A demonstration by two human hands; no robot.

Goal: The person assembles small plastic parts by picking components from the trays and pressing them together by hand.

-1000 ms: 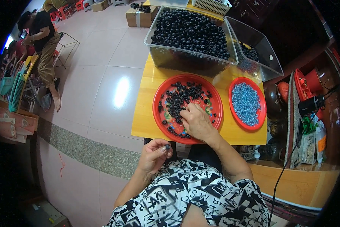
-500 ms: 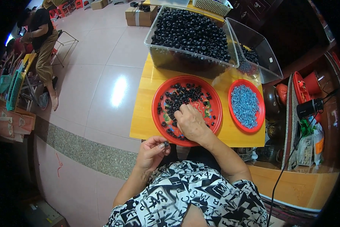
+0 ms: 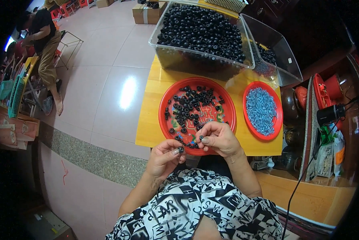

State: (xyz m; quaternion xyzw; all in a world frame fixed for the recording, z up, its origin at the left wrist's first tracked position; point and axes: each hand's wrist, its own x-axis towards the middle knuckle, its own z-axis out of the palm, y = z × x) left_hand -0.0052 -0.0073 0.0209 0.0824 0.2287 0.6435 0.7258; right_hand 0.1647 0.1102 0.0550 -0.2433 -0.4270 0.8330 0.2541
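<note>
Between thumb and fingers my left hand [image 3: 163, 159] pinches a small round black plastic part [image 3: 181, 150], just off the near edge of the tray. My right hand [image 3: 220, 140], over that same edge, is closed on a smaller dark ring-shaped piece [image 3: 201, 137]. A short gap separates the two pieces. Behind them lies the round red tray [image 3: 230, 102] with a printed pattern, carrying many loose black parts [image 3: 187, 104], both larger rounded ones and smaller ones. To its right, an oval red tray [image 3: 278, 116] is filled with small clear-bluish pieces [image 3: 261, 110], too fine to make out singly.
A clear plastic bin [image 3: 199, 66] heaped with black parts stands at the back of the yellow table [image 3: 147, 116]. Beside it leans another clear bin [image 3: 287, 60]. A black cable [image 3: 297, 182] runs down on the right. Another person [image 3: 45, 44] stands far left.
My right hand has lifted from among the black parts in the round tray and come back toward my left hand, now holding a small dark piece. My left hand has shifted slightly right.
</note>
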